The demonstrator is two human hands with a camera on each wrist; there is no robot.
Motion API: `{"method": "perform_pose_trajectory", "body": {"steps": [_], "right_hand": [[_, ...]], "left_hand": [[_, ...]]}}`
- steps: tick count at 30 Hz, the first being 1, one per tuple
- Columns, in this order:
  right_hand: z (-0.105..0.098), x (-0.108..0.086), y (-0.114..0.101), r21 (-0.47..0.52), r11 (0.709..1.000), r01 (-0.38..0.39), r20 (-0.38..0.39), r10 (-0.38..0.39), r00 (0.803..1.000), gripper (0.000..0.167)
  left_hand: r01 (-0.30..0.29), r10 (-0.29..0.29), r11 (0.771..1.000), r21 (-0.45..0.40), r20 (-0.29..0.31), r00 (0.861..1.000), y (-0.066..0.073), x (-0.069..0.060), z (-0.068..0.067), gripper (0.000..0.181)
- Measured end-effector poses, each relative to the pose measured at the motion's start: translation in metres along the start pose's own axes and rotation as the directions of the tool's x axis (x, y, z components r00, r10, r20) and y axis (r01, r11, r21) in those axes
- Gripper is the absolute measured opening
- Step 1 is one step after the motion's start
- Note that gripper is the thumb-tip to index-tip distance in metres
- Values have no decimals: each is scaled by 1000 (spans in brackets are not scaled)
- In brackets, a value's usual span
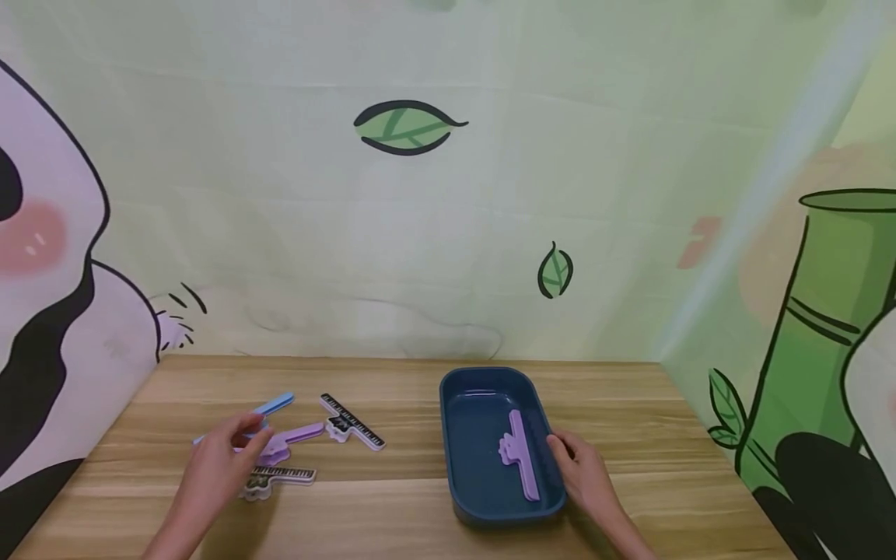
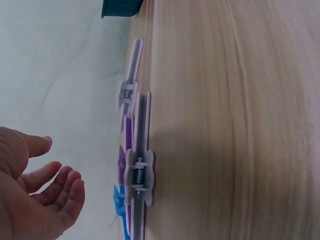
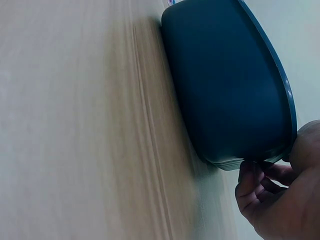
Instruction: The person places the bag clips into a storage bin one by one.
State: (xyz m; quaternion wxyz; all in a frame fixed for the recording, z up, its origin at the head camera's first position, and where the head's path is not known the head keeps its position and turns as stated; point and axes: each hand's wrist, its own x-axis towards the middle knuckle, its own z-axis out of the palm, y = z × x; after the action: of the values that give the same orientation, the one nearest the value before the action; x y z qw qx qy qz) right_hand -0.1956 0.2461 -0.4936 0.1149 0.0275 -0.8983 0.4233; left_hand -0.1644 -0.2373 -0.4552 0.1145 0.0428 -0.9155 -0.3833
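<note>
Head view: left hand [image 1: 222, 455] is over the clip group at the left of the wooden table [image 1: 392, 513], thumb and fingers loosely bent, nothing held. Blue clip [image 1: 274, 404] is on the far side of that group, partly hidden by the hand. Loose purple clip [image 1: 302, 432] sits between it and the near piano-key clip [image 1: 290, 474]. Far piano-key clip [image 1: 352, 421] lies to the right of the hand, angled. Dark blue bin [image 1: 507, 517] stands right of centre; binned purple clip [image 1: 521, 455] lies inside it, toward the right wall. Right hand [image 1: 584, 470] grips the bin's right rim, thumb on top. Leaf-print backdrop [image 1: 630, 155] rises at the far edge.

Left wrist view: left hand is above the clips with a visible gap, fingers slack, thumb apart from them. Near piano-key clip shows its metal spring [image 2: 139, 176]; purple and blue clips are partly behind it.

Right wrist view: right hand pinches the bin's rim, fingers bent against the outer wall. Bin interior is hidden from here.
</note>
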Motion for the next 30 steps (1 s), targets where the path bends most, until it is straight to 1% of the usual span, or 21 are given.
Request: {"method": "perform_pose_trajectory", "body": {"steps": [5, 12, 17, 21, 26, 30], "right_hand": [[0, 0, 0, 2, 1000, 9, -4, -9, 1000, 25], [0, -1, 0, 4, 1000, 2, 0, -2, 1000, 26], [0, -1, 0, 7, 1000, 0, -1, 0, 1000, 25], [-1, 0, 0, 3, 1000, -2, 2, 2, 1000, 25], [-1, 0, 0, -3, 1000, 2, 2, -2, 1000, 24], [-1, 0, 1, -9, 1000, 5, 3, -5, 1000, 24]], "left_hand": [[50, -50, 998, 24, 25, 998, -4, 3, 5, 42], [92, -93, 993, 70, 11, 996, -9, 5, 15, 44], [120, -123, 987, 103, 24, 992, -9, 8, 19, 44], [150, -154, 981, 119, 22, 988, -9, 9, 22, 45], [151, -155, 981, 124, 21, 988, -10, 11, 25, 50], [161, -165, 979, 128, 20, 986, -12, 13, 27, 49]]}}
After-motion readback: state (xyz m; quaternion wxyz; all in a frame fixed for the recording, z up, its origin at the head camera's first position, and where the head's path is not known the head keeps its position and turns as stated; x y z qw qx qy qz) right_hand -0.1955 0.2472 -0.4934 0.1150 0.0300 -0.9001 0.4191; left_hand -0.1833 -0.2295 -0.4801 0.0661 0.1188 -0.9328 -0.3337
